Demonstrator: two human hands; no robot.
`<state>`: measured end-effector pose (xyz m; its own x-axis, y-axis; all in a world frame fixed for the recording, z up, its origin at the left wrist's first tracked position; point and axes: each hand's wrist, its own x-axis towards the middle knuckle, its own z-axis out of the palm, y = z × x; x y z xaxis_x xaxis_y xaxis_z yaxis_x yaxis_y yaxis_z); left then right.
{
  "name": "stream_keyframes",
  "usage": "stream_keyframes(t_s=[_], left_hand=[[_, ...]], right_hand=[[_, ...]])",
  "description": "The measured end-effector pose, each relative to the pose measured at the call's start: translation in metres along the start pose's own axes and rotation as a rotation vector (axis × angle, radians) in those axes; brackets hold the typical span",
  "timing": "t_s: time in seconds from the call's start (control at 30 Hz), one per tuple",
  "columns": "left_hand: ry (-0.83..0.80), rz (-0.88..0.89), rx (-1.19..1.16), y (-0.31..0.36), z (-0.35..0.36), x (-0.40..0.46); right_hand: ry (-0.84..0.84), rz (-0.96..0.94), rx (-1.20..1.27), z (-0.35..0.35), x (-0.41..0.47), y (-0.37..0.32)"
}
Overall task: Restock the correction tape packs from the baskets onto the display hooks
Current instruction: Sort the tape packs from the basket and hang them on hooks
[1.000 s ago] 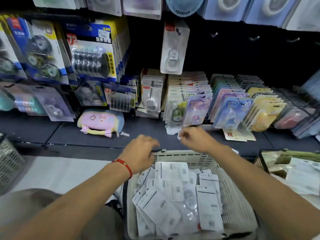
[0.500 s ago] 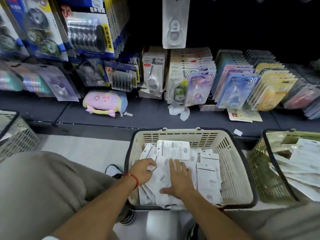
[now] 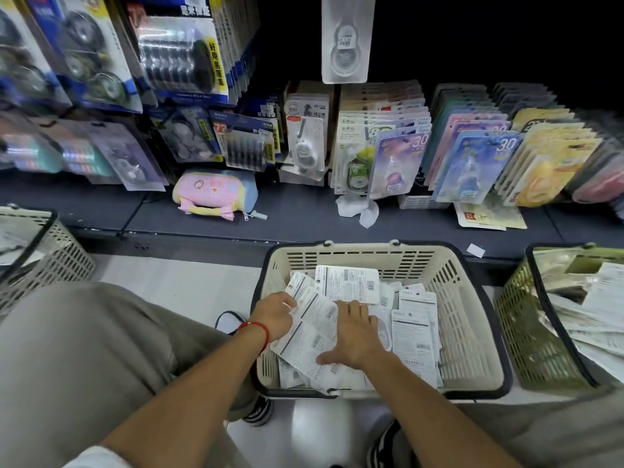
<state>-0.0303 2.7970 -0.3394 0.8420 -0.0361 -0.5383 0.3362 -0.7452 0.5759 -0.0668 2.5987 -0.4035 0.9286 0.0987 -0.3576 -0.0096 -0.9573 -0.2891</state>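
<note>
Many correction tape packs (image 3: 413,327) remain heaped inside the beige basket (image 3: 472,332), where the left hand (image 3: 275,317) pinches one and the right hand (image 3: 358,336) presses flat, so restocking seems far from finished.

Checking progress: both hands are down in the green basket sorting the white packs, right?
Not the green one. The head view shows the left hand and right hand in the cream basket, on the white packs; the green basket sits beside it, untouched.
</note>
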Motion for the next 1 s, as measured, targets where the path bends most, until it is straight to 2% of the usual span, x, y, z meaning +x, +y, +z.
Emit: stream_keyframes(t_s=[0.13, 0.2, 0.3, 0.37, 0.47, 0.6, 0.63, 0.7, 0.73, 0.83, 0.9, 1.0], left_hand=[[-0.073, -0.032, -0.039, 0.003, 0.000, -0.007], [-0.111, -0.021, -0.038, 0.003, 0.002, -0.011], [-0.114, 0.011, -0.092, 0.000, 0.005, -0.011], [0.002, 0.073, -0.131, 0.006, 0.003, -0.017], [0.201, 0.130, -0.072, 0.019, 0.004, -0.018], [0.453, 0.216, -0.202, 0.041, 0.015, -0.033], [0.413, 0.190, -0.259, 0.048, 0.020, -0.036], [0.185, 0.122, -0.487, 0.060, 0.030, -0.037], [0.084, 0.094, -0.604, 0.065, 0.033, -0.040], [-0.067, 0.066, -0.808, 0.063, 0.037, -0.041], [-0.091, 0.051, -0.920, 0.061, 0.036, -0.039], [-0.057, 0.027, -0.995, 0.054, 0.029, -0.033]], right_hand=[[0.018, -0.003, -0.055, 0.001, -0.003, -0.008], [0.007, 0.022, 0.049, 0.000, -0.002, -0.009], [-0.121, 0.052, 0.275, -0.009, -0.002, -0.001], [-0.154, 0.062, 0.428, -0.016, -0.006, 0.010], [-0.136, 0.121, 0.650, -0.027, -0.012, 0.025], [0.068, 0.206, 0.970, -0.053, -0.014, 0.024], [0.120, 0.200, 1.007, -0.060, -0.015, 0.019], [0.156, 0.151, 1.073, -0.071, -0.018, 0.007], [0.147, 0.128, 1.109, -0.074, -0.019, 0.002], [0.054, 0.092, 1.094, -0.080, -0.026, -0.014], [-0.015, 0.045, 1.027, -0.079, -0.031, -0.021], [-0.057, 0.001, 1.116, -0.079, -0.032, -0.023]])
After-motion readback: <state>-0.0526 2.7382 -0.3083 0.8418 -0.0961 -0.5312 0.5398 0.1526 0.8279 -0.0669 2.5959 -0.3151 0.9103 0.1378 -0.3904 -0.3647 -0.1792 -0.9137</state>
